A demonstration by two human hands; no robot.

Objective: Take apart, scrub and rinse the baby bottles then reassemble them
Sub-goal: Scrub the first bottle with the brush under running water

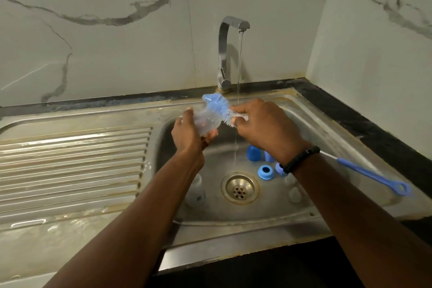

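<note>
A clear baby bottle [205, 121] is tilted above the basin, a blue bristle brush [218, 109] against it. A second bottle [196, 190], blue caps [254, 153] and rings [265, 172] lie in the basin.

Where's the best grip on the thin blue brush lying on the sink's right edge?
Probably the blue handle's middle, from above. The thin brush lies flat across the sink rim, bristle end by the right hand's wrist, looped end toward the counter. The shaft is bare, so a pinch across it suits. Avoid the white tip, partly hidden behind the wrist.
</note>
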